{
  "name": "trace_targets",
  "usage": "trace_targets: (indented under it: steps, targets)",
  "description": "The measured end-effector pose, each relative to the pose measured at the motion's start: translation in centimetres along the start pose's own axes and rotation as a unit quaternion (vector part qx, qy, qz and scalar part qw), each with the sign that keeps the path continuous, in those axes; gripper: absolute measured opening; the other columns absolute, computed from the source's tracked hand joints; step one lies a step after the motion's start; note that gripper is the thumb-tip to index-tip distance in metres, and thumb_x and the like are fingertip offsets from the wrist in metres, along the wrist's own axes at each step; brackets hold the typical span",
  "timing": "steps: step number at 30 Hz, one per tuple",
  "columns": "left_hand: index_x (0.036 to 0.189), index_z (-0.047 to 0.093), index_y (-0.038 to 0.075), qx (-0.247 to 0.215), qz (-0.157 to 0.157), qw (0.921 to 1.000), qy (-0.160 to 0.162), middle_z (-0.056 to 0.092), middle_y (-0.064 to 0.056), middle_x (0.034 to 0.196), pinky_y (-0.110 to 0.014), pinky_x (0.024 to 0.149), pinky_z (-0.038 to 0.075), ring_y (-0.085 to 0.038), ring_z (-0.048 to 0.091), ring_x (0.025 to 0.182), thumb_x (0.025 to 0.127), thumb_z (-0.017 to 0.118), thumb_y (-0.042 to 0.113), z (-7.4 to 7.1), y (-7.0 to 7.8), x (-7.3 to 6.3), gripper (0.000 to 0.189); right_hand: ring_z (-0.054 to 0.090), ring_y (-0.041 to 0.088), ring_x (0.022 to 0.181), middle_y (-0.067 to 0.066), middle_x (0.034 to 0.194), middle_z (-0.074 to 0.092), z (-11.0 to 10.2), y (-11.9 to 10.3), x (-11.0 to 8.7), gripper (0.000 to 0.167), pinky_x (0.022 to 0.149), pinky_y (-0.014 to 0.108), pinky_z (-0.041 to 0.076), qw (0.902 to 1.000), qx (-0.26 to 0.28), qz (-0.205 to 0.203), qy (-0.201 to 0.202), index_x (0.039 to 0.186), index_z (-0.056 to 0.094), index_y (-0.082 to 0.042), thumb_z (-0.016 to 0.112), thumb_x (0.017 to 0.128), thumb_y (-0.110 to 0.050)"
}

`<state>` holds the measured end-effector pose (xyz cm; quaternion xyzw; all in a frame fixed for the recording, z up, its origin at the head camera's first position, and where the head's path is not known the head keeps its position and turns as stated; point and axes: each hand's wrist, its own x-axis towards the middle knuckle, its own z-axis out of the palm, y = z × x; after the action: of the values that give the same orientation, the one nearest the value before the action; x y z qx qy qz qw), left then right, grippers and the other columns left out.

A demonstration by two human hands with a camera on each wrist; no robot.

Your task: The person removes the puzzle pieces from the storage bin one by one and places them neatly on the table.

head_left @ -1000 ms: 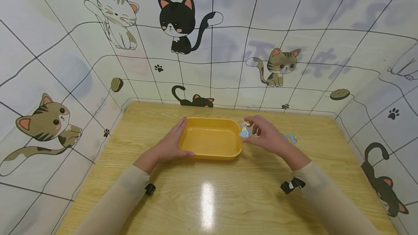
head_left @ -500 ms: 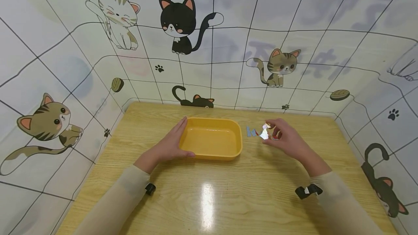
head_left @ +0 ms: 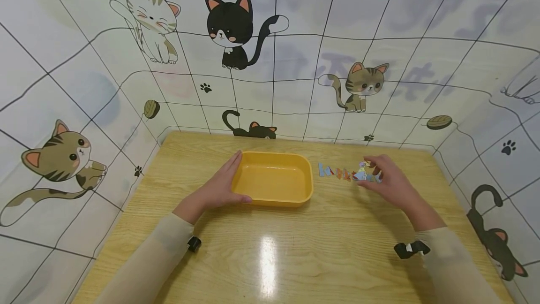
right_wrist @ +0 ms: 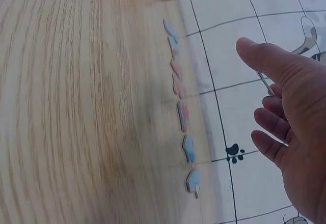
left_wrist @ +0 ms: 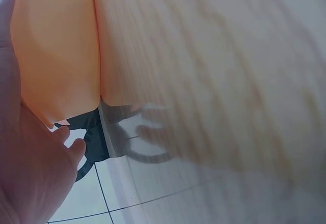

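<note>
A yellow plastic tray stands in the middle of the wooden table. My left hand lies flat against the tray's left wall, fingers straight, thumb along its near rim; in the left wrist view the palm presses on the tray. To the tray's right, several small colourful flat pieces lie in a row. My right hand hovers at the row's right end and pinches one shiny piece. The right wrist view shows that row and a thin piece edge-on between thumb and finger.
Walls papered with cartoon cats close in the table at the back and on both sides. A glare spot shines on the bare wood near me. Black wrist straps sit on both sleeves.
My right hand has moved rightward from the tray's right edge along the table with a shiny piece. More pieces now lie in the row. The left hand and tray stayed still.
</note>
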<state>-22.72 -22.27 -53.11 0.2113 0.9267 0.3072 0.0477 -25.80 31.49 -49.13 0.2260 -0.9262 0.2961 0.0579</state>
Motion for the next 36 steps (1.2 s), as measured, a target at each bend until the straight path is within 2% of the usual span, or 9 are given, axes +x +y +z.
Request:
trace_targets:
  steps: [7,14,20,26,36]
  targets:
    - [0.178,0.001,0.009,0.0,-0.003,1.0,-0.002,-0.003,-0.007,0.187,-0.053,0.135,0.019,-0.03,0.006,0.171,0.078,0.088,0.078,0.0,0.1,0.1,0.15,0.06,0.036,0.103,0.019,0.124,0.057,-1.0,1.7,-0.6,0.075,0.076,0.036,0.051,0.9997,-0.016,0.02,-0.003,0.154,0.057,0.001,0.094,0.093,-0.022]
    - [0.179,0.0,0.01,-0.003,-0.003,1.0,-0.001,-0.005,-0.005,0.187,-0.054,0.135,0.019,-0.031,0.006,0.171,0.076,0.09,0.077,0.1,0.2,0.3,0.152,0.058,0.032,0.104,0.018,0.122,0.056,-1.7,3.8,-1.4,0.074,0.076,0.039,0.051,0.9985,-0.044,0.032,-0.003,0.152,0.058,0.003,0.094,0.092,-0.022]
    - [0.178,0.0,0.009,-0.002,-0.001,1.0,-0.002,-0.003,-0.008,0.187,-0.054,0.135,0.018,-0.031,0.006,0.171,0.077,0.089,0.077,0.1,0.2,0.5,0.151,0.059,0.032,0.103,0.019,0.123,0.058,-2.6,5.6,-2.3,0.073,0.076,0.033,0.05,0.9976,-0.052,0.045,-0.012,0.15,0.058,0.004,0.094,0.091,-0.02]
    - [0.178,0.001,0.008,0.0,-0.011,0.9999,-0.001,-0.002,-0.01,0.187,-0.055,0.135,0.019,-0.033,0.007,0.171,0.076,0.091,0.076,0.0,0.1,0.1,0.152,0.059,0.034,0.104,0.023,0.125,0.059,-3.6,6.5,-2.5,0.072,0.075,0.029,0.052,0.9968,-0.031,0.051,-0.053,0.152,0.056,0.009,0.091,0.095,-0.018]
    - [0.179,0.001,0.009,-0.007,-0.015,0.9999,-0.004,-0.003,-0.006,0.187,-0.053,0.135,0.018,-0.03,0.006,0.171,0.076,0.091,0.075,-0.1,0.3,-0.1,0.151,0.064,0.04,0.107,0.028,0.126,0.06,-4.3,8.6,-2.6,0.075,0.082,0.042,0.055,0.9906,-0.017,0.091,-0.101,0.152,0.054,0.011,0.091,0.096,-0.022]
